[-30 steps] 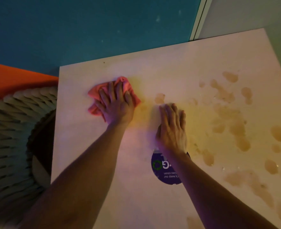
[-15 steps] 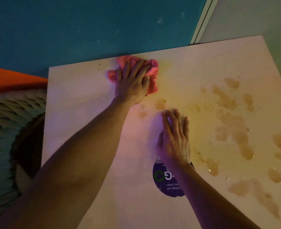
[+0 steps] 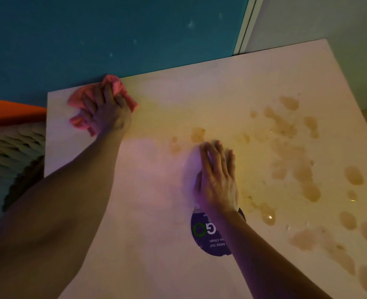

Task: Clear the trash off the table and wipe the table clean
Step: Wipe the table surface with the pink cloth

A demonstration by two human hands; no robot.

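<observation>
A pale square table (image 3: pixel 148 212) fills the view. My left hand (image 3: pixel 107 114) presses a crumpled pink cloth (image 3: pixel 117 87) onto the table's far left corner, fingers spread over the cloth, which bunches up around them. Flat on the table's middle lies my right hand (image 3: pixel 218 180), fingers straight, holding nothing. Brown wet stains (image 3: pixel 286 130) spread over the right half of the table. One small stain (image 3: pixel 197 134) sits just beyond my right fingertips.
A round purple sticker (image 3: pixel 208 238) with white print lies on the table, partly under my right wrist. A woven pale basket (image 3: pixel 10 152) stands on the floor left of the table. An orange surface (image 3: pixel 12 111) and a teal wall (image 3: pixel 113 35) lie beyond.
My left hand slid the pink cloth from mid-left to the far edge, then left toward the far left corner. My right hand stayed flat in place.
</observation>
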